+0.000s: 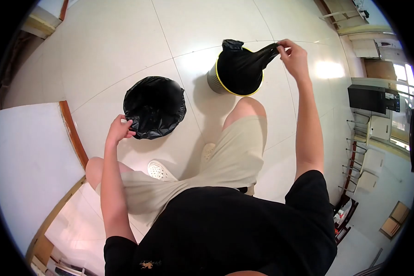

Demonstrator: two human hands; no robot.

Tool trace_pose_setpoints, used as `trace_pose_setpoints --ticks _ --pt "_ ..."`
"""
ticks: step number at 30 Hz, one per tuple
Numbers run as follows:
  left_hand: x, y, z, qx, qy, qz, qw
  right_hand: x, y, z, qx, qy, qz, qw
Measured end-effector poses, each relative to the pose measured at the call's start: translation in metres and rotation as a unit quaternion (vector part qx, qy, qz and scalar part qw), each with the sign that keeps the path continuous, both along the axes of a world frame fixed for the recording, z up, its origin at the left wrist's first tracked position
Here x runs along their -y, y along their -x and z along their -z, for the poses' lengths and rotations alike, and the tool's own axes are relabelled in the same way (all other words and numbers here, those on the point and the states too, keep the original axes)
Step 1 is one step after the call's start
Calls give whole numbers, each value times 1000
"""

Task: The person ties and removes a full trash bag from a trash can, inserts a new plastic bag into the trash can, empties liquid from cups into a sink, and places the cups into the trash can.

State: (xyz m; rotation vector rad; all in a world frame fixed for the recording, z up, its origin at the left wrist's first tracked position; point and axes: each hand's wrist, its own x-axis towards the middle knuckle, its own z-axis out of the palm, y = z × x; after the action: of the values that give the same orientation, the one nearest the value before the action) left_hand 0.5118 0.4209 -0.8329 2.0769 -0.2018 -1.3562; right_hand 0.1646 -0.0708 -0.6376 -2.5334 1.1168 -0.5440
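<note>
My right hand (293, 57) pinches the edge of a black garbage bag (241, 66) and pulls it out to the side. That bag lies in a grey trash can (214, 82) with a yellow rim, and a crumpled part hangs over the far side. On the left, a second trash can is covered by a black bin liner (163, 123) folded over its rim. My left hand (119, 129) grips the near left edge of this liner, its thumb and fingers at the rim. The can under the liner is hidden.
Both cans stand on a pale tiled floor (119, 41) in front of my knees. A white panel with a brown wooden edge (71, 131) is close on my left. Desks, chairs and a black box-shaped object (367, 99) line the right side.
</note>
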Motion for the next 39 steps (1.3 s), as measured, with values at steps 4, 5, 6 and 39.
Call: trace_pose_setpoints --ticks 4,5,6,39 --pt "4 -1 21 0 33 -10 999 -17 -18 -59 55 38 -19 998" --pt "6 -1 26 -6 44 -6 999 -20 -21 -72 78 43 -30 996" --pt "6 1 32 -7 51 -17 999 -24 -25 -85 101 49 -41 993" --pt "53 9 34 -103 154 -72 980 -148 -204 -104 154 -188 -306 920"
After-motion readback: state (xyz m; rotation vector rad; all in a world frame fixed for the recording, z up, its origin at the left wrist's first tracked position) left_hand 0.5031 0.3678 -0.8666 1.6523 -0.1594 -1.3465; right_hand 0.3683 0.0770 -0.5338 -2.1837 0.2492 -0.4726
